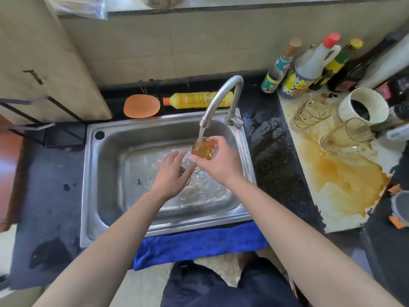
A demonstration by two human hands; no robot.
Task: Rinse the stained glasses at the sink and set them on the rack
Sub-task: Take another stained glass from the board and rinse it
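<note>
We see a beige tiled wall (155,52) across the top of the frame, with a grey ledge (199,7) above it. A pale, scuffed panel (44,63) stands at upper left. The dark speckled surface (48,185) looks wet at centre right. Pale floor (141,289) shows at bottom centre. Soft, even light.

Amber-filled glass (203,149) over sink (93,173); two stained glasses (311,113) (345,135) toppled at right.

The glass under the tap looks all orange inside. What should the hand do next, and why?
Probably tip the glass so the right hand pours the orange water into the sink. The tap stream is filling it, and the liquid inside looks stained.
</note>
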